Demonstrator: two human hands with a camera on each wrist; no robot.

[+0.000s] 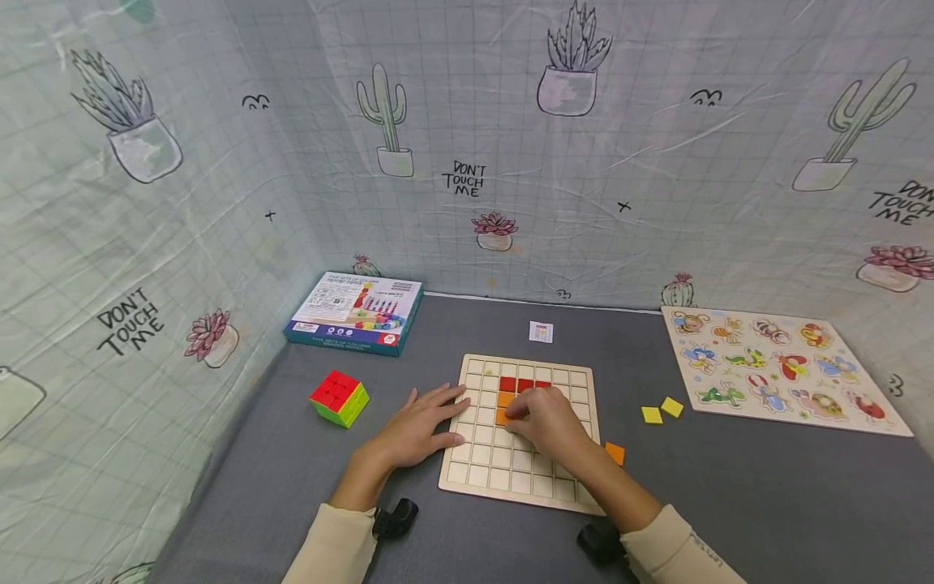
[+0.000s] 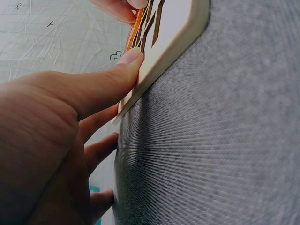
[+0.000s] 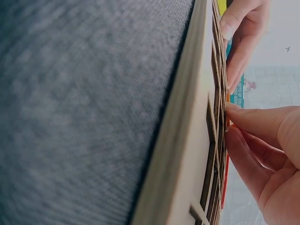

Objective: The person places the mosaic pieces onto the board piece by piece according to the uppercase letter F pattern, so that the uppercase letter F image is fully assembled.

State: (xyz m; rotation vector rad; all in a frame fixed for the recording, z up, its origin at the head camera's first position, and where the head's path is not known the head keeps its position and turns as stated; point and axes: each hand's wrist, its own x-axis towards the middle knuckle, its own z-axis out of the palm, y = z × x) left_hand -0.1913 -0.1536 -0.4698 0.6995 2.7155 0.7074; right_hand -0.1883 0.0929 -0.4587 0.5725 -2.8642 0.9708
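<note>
Nearest, just off the right edge of the grid board [image 1: 480,453], I list one loose orange tile [image 1: 616,452] beside the right forearm [image 1: 622,487], closer to that arm than to the left. Next, left hand [image 1: 412,434], fingers spread at the board's left edge; right hand [image 1: 547,418] over the board, fingers narrow, apparently pinching the square orange tile [image 1: 501,417], no long axis, which lies left of the fingertips. Beyond, right of the board, two yellow tiles [image 1: 652,415]; farthest, in the board's far half, a row of red tiles [image 1: 524,384].

Head view looks down, wrist views closely across the board [image 1: 522,459]
</note>
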